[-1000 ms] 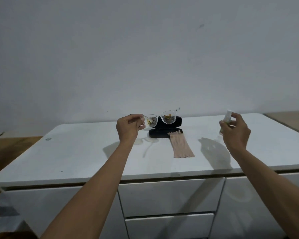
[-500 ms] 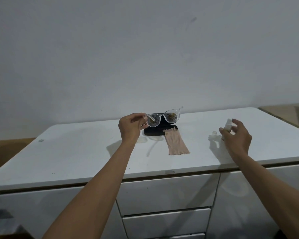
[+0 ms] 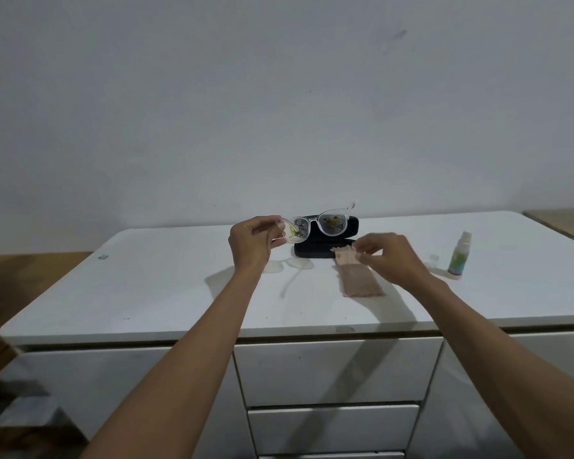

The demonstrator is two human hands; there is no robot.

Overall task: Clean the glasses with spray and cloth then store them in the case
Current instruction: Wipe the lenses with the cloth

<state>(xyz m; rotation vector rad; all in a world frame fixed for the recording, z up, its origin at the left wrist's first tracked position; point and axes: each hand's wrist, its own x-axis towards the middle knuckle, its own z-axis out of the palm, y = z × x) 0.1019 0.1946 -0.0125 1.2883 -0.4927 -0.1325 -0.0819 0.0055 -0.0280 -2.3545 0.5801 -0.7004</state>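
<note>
Since the earlier frames, the right hand (image 3: 390, 258) has let go of the spray bottle (image 3: 459, 255) and crossed toward the middle of the countertop (image 3: 166, 293); the bottle now stands upright on its own near the right edge, with a small clear cap (image 3: 434, 258) lying just beside it on its left. The right hand's fingertips now pinch the far end of the beige cloth (image 3: 358, 279), which lies flat, running from the case toward the front edge. The left hand (image 3: 251, 245) remains raised above the surface, its fingers curled round the temple end of the glasses (image 3: 315, 225). These are clear-framed, held in the air with both lenses facing the camera; yellowish and dark smears show on each lens. Directly behind the glasses, near the back edge, a black case (image 3: 325, 251) lies with its lid raised; its interior is partly hidden by the glasses. The far end of the cloth touches or overlaps the front of the case; which of the two cannot be told. Shadows of the glasses and of both forearms fall on the white surface in front of them. Below the front edge, white drawer fronts (image 3: 335, 369) are visible.
</note>
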